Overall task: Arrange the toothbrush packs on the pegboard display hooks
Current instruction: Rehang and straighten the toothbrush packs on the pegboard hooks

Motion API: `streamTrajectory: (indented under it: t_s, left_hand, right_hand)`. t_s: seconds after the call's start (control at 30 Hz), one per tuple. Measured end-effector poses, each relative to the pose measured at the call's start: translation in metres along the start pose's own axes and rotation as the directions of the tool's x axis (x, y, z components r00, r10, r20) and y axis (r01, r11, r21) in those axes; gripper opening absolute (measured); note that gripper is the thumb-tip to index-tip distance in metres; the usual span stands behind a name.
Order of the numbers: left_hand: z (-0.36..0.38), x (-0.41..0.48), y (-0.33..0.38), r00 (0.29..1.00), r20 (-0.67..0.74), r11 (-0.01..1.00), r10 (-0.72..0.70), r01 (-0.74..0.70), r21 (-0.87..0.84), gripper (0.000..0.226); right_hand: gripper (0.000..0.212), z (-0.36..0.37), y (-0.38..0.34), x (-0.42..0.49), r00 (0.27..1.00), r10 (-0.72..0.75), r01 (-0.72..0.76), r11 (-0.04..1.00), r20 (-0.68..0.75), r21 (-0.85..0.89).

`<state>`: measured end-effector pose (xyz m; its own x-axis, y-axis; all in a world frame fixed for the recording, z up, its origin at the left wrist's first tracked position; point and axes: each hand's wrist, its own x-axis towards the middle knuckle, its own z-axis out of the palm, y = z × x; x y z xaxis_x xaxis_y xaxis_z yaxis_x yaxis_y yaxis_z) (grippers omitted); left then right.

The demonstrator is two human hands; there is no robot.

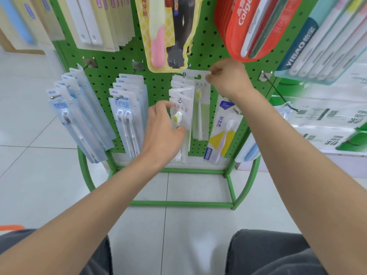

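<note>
Mid-frame, the right hand [228,80] pinches a toothbrush pack [201,92] by its top, likely to seat it on the hook [180,100], while the left hand [164,133] grips the front packs [183,108].

Light: we are seeing bright, even light.
Glare: floor tiles [27,124] are washing out.
Blur: packs [17,22] at the pegboard's [158,90] top corners are smearing, bowing.

The left hand [161,133] and right hand [228,81] were bare, forearms uncovered; dark grey trousers [268,255] covered both knees.
</note>
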<state>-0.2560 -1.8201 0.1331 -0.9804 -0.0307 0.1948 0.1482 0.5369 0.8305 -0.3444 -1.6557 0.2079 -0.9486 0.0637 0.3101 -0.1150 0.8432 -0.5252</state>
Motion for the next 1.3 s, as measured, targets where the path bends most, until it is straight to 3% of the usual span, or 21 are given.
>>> streamTrajectory:
  t_s: [0.37, 0.63, 0.8, 0.97, 1.13, 1.3]
  left_hand:
    - [-0.005, 0.01, -0.011, 0.996, -0.059, 0.997, -0.065, 0.063, -0.047, 0.05]
    - [-0.009, 0.01, -0.015, 0.996, -0.033, 0.995, -0.078, 0.076, -0.058, 0.05]
    - [-0.008, 0.012, -0.015, 0.996, -0.034, 0.994, -0.084, 0.082, -0.073, 0.051]
    - [-0.009, 0.014, -0.013, 0.996, -0.045, 0.993, -0.078, 0.073, -0.097, 0.049]
    - [-0.011, 0.013, -0.013, 0.997, -0.042, 0.991, -0.072, 0.067, -0.115, 0.048]
    - [-0.015, 0.014, -0.012, 0.996, -0.052, 0.99, -0.075, 0.068, -0.123, 0.046]
  right_hand:
    - [0.028, 0.016, -0.02, 0.016, 0.993, -0.05, 0.035, 0.99, 0.108, 0.134]
    - [0.028, 0.006, -0.011, 0.024, 0.958, -0.047, 0.029, 0.997, 0.284, 0.067]
    - [0.047, 0.009, -0.011, 0.029, 0.985, -0.036, 0.035, 0.999, 0.171, 0.009]
    - [0.041, 0.017, -0.018, 0.031, 0.979, -0.073, 0.071, 0.997, 0.189, 0.016]
    - [0.021, 0.021, -0.02, 0.036, 0.991, -0.043, 0.031, 0.995, 0.128, 0.096]
    - [0.021, 0.021, -0.018, 0.039, 0.998, -0.003, -0.002, 0.996, 0.066, 0.086]
